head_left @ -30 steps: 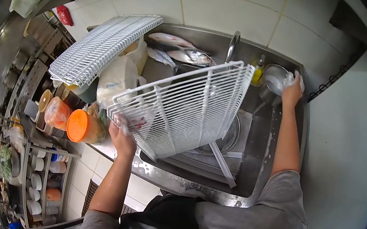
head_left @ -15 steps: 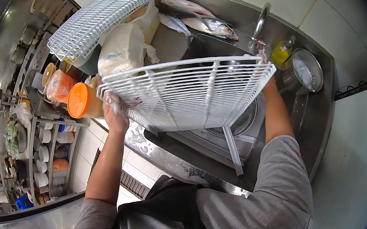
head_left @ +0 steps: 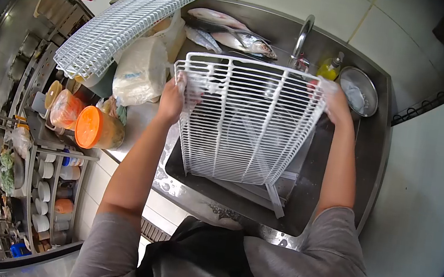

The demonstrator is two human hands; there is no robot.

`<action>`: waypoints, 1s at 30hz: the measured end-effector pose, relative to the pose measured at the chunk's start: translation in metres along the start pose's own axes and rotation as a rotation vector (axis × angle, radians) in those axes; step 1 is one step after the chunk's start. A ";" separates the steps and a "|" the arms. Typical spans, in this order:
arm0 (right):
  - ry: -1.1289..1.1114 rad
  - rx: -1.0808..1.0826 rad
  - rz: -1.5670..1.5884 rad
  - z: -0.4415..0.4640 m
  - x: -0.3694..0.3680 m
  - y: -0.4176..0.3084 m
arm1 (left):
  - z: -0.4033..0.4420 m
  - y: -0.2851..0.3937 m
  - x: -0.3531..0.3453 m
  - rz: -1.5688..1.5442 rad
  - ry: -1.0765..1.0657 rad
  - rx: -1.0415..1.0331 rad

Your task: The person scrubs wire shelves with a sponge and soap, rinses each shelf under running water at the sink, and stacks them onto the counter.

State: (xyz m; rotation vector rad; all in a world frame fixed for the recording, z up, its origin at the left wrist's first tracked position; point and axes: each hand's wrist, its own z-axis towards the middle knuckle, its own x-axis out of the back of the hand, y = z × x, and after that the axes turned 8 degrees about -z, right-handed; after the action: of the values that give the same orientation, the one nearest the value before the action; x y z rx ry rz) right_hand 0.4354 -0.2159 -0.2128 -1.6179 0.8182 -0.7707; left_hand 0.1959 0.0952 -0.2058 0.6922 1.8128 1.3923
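Note:
A white wire rack [head_left: 235, 165], with patches of suds on its upper bars, is held tilted over the steel sink [head_left: 302, 213]. My left hand [head_left: 174, 98] is closed round its left side near the upper corner. At the upper right corner my right hand [head_left: 333, 101] grips the frame, its fingers foamy and partly hidden by the bars. Beneath the rack, a pale angled strip [head_left: 275, 201] and flat panels lie in the sink, seen partly through the wires.
Several whole fish [head_left: 246, 43] lie at the back by the faucet [head_left: 304, 34]. A yellow soap bottle [head_left: 330, 67] and a metal bowl [head_left: 375, 94] stand at right. Leftward are another white rack [head_left: 130, 25], a wrapped block [head_left: 140, 71] and an orange-lidded tub [head_left: 89, 128].
The rack has turned to face me more squarely. Its left end has swung right and up with my left hand, while my right hand has come slightly lower. Both hands keep their hold.

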 end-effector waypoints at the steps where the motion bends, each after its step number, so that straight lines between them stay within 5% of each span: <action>1: -0.007 0.114 -0.455 0.021 0.013 0.005 | 0.008 -0.004 -0.006 -0.011 0.018 0.005; 3: 0.266 0.428 -1.150 0.044 0.008 0.009 | 0.025 -0.015 -0.008 -0.019 -0.023 0.017; 6: 0.508 1.017 -1.060 0.041 -0.033 -0.014 | 0.039 -0.037 -0.019 -0.018 -0.061 0.068; 8: 0.501 0.673 -0.889 0.035 -0.062 -0.019 | 0.045 -0.053 -0.031 -0.005 -0.087 0.121; 11: -0.194 -0.047 0.056 0.042 -0.081 -0.018 | 0.048 -0.077 -0.056 0.071 -0.181 0.169; 13: -0.335 -0.153 0.049 0.055 -0.077 -0.015 | 0.050 -0.097 -0.071 0.055 -0.239 0.204; 17: -0.592 -0.184 0.152 0.044 -0.069 -0.047 | 0.043 -0.105 -0.096 0.041 -0.301 0.272; 25: -0.472 -0.193 -0.038 0.064 -0.073 -0.035 | 0.052 -0.099 -0.108 0.222 -0.404 0.204; 27: -0.802 -0.297 -0.026 0.058 -0.071 -0.049 | 0.053 -0.096 -0.110 0.189 -0.366 0.247; 30: -0.708 -0.202 0.022 0.068 -0.071 -0.036 | 0.064 -0.106 -0.109 0.192 -0.432 0.106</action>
State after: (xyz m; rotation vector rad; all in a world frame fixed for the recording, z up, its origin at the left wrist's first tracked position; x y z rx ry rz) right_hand 0.4571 -0.1155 -0.1942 -1.8812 0.4013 -0.0641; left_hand 0.3136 0.0179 -0.2921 1.1510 1.5125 1.1573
